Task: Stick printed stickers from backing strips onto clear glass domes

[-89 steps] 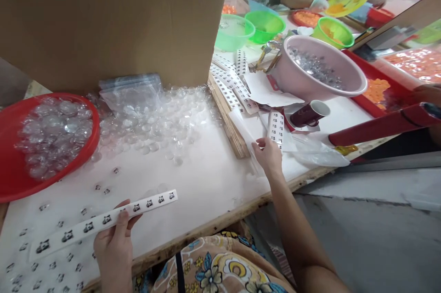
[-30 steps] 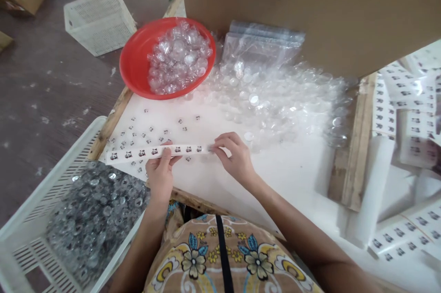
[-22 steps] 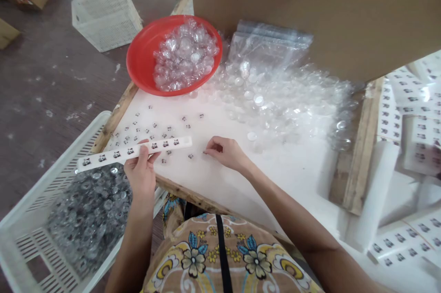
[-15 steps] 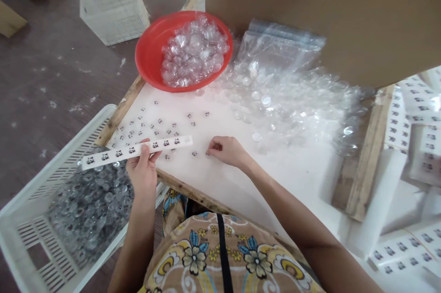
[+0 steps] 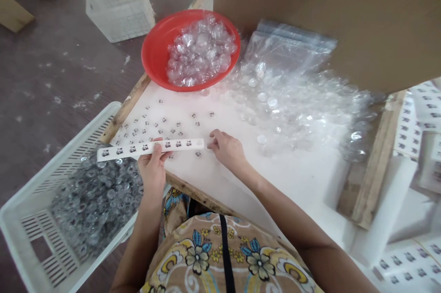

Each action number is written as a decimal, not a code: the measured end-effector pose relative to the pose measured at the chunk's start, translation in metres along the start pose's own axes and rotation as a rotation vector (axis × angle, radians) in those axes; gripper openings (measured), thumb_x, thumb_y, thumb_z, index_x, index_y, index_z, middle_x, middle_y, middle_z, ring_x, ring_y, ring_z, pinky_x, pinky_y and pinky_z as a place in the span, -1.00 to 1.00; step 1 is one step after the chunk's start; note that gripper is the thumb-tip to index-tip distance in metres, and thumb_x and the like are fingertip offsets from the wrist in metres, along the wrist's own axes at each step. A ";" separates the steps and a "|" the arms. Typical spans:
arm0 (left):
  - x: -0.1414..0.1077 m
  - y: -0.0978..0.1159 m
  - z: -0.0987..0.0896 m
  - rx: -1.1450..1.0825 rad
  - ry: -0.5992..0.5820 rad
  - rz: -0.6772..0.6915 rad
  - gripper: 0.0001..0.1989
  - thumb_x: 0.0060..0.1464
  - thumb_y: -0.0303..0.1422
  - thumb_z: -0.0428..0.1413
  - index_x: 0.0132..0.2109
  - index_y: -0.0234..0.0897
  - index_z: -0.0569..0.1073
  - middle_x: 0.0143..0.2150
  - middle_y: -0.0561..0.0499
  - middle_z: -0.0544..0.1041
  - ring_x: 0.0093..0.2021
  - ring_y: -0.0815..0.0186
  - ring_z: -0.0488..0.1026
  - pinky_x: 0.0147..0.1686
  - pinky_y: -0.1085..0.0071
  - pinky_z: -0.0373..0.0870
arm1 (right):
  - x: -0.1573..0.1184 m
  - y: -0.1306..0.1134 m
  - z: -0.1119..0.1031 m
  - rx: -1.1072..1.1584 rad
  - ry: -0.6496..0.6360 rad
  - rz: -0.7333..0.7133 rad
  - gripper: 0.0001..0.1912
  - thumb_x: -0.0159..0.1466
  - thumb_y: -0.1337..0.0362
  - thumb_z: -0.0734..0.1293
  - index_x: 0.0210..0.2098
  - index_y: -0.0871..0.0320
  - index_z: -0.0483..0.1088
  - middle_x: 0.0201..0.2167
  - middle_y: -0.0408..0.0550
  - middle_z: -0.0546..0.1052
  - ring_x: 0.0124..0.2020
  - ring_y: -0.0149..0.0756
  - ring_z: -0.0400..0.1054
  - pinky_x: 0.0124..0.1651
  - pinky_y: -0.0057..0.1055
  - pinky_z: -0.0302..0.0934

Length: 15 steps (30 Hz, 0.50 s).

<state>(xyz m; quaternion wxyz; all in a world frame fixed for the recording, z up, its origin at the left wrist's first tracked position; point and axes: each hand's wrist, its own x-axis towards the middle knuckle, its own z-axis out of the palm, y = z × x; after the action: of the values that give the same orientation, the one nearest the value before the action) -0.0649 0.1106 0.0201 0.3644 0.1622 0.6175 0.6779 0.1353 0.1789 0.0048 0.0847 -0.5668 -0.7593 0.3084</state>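
Note:
A white strip (image 5: pixel 155 146) printed with a row of small black figures is pinched between the thumb and fingers of my left hand (image 5: pixel 154 164). Just past the strip's right end is my right hand (image 5: pixel 229 149), its thumb and fingertips drawn together; anything between them is too small to make out. Small clear pieces with black figures (image 5: pixel 198 154) lie scattered on the white tabletop (image 5: pixel 220 187) around and behind the strip. Many clear round pieces (image 5: pixel 296 109) spread over the table's right part.
A red basin (image 5: pixel 156 56) of clear round pieces stands at the back. Left below the table is a white crate (image 5: pixel 12 233) of clear parts. Plastic bags (image 5: pixel 289 47), a large cardboard sheet (image 5: pixel 327 17), wooden edging (image 5: pixel 381 160) and printed sheets (image 5: pixel 409 263) lie around.
My left hand and the strip have shifted right, and the strip is more level. My right hand has risen slightly from the table near the strip's end. The whole view has shifted slightly.

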 end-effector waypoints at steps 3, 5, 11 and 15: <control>-0.005 -0.002 0.001 0.037 -0.028 -0.004 -0.67 -0.15 -0.18 0.36 -0.26 -0.29 0.59 -0.23 -0.02 0.59 -0.29 0.32 0.54 -0.29 0.37 0.57 | 0.004 0.002 -0.005 0.034 0.052 0.016 -0.83 0.28 0.40 0.26 -0.15 0.08 0.39 -0.29 -0.05 0.58 -0.34 -0.23 0.42 -0.36 -0.39 0.09; -0.008 -0.003 0.002 0.061 -0.043 -0.003 -0.67 -0.14 -0.17 0.35 -0.26 -0.31 0.59 -0.24 -0.03 0.59 -0.30 0.31 0.54 -0.30 0.37 0.58 | 0.003 0.001 -0.009 0.098 0.124 -0.022 -0.83 0.33 0.39 0.20 -0.21 0.09 0.41 -0.26 -0.03 0.58 -0.31 -0.24 0.42 -0.32 -0.38 0.12; -0.015 -0.006 0.008 0.097 -0.150 -0.007 -0.69 -0.09 -0.18 0.33 -0.26 -0.32 0.60 -0.25 -0.05 0.59 -0.32 0.31 0.55 -0.29 0.36 0.59 | -0.004 -0.017 -0.010 0.349 0.119 -0.329 -0.95 0.29 0.34 0.33 -0.26 0.09 0.45 -0.27 -0.08 0.57 -0.26 -0.29 0.41 -0.15 -0.38 0.21; -0.018 -0.006 0.010 0.084 -0.154 0.000 -0.73 -0.06 -0.20 0.32 -0.25 -0.29 0.61 -0.23 -0.04 0.59 -0.28 0.30 0.56 -0.32 0.40 0.59 | -0.013 -0.022 -0.006 0.216 0.184 -0.351 -0.88 0.33 0.32 0.30 -0.31 0.12 0.48 -0.32 -0.03 0.58 -0.24 -0.20 0.41 -0.12 -0.28 0.18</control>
<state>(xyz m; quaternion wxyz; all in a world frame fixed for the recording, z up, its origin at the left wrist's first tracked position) -0.0446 0.1054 0.0206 0.4037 0.2286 0.6156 0.6370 0.1246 0.1660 0.0246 0.2661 -0.4394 -0.7979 0.3152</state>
